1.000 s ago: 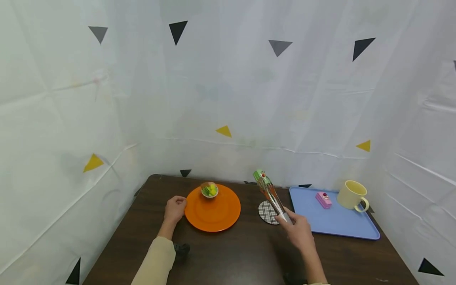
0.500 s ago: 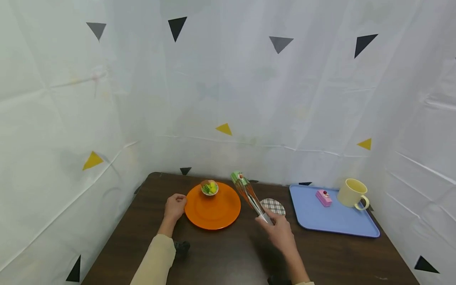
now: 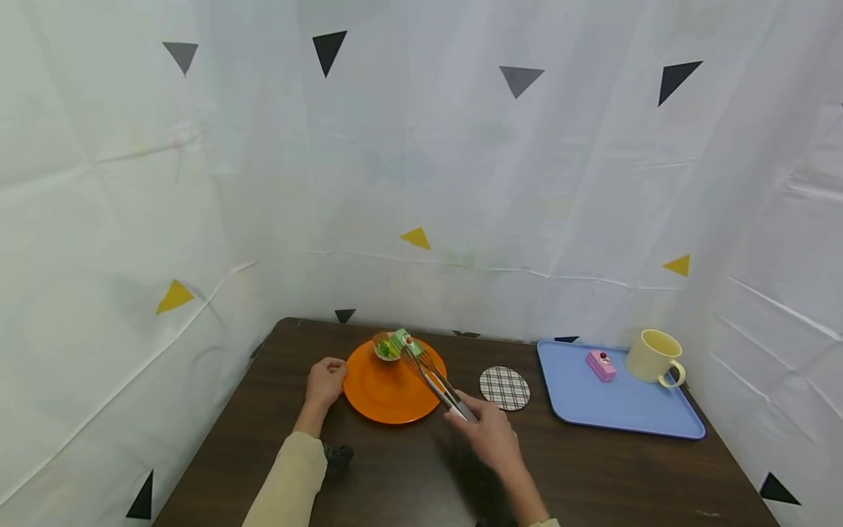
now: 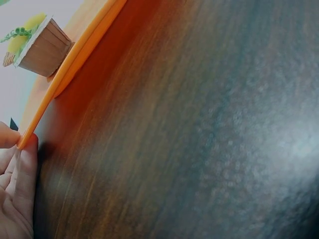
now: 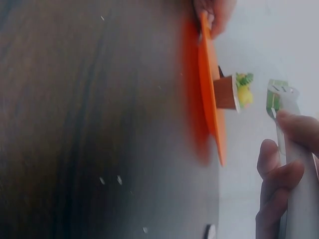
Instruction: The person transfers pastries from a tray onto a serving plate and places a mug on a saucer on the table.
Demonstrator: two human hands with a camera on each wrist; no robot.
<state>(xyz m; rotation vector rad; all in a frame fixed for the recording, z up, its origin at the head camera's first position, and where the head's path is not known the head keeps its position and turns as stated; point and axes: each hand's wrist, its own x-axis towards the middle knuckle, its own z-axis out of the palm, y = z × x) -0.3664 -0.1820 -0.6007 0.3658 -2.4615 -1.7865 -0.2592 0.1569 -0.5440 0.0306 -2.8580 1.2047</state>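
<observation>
My left hand (image 3: pixel 325 384) pinches the near-left rim of an orange plate (image 3: pixel 388 404); the left wrist view shows the rim between thumb and fingers. Toward the plate's back stands a small brown cup (image 4: pixel 46 47) topped with yellow and green pieces. My right hand (image 3: pixel 490 435) grips metal tongs (image 3: pixel 435 380) by the handle. Between the tong tips is a small toy cake (image 3: pixel 403 340), green with a red bit on top. It is held above the plate, overlapping the cup in the head view, while the right wrist view shows a gap between them.
A round checked coaster (image 3: pixel 504 388) lies right of the plate. Farther right, a blue tray (image 3: pixel 619 413) carries a pink toy cake (image 3: pixel 601 365) and a pale yellow mug (image 3: pixel 650 357). White sheeting with triangles (image 3: pixel 421 146) hangs behind the brown table (image 3: pixel 395 476).
My right hand has moved left with the tongs and green toy cake, from over the coaster to over the plate. The left hand and plate have stayed put.
</observation>
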